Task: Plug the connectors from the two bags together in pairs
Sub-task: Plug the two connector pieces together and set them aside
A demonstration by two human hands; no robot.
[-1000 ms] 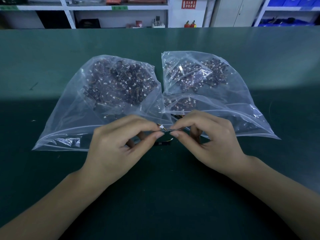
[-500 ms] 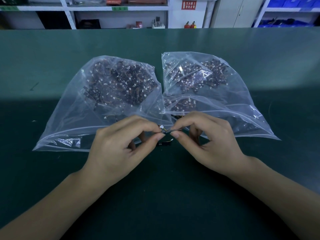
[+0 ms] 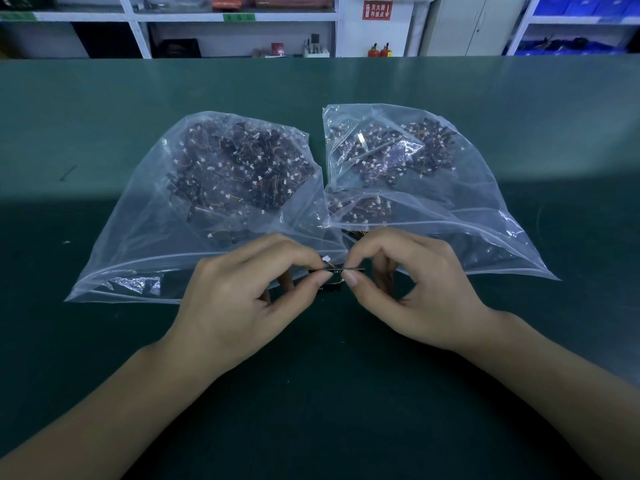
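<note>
1. Left hand [image 3: 239,303]: our thumb and forefinger pinch one end of a thin dark wired connector piece [image 3: 337,270] with a small white plug; the other fingers are curled.
2. Right hand [image 3: 412,292]: thumb and forefinger pinch the opposite end, fingertips nearly meeting the left's.
3. Stock: left clear plastic bag [image 3: 138,237] and right clear plastic bag [image 3: 485,209], both holding many dark connectors with white plugs, on the green bench mat [image 3: 329,393], just behind our hands.
4. Step in hand, as we judge it: mating one pair. Whether it is seated, we cannot tell.
5. Next move calls for straight alignment and a firm push, then setting the pair aside.
</note>
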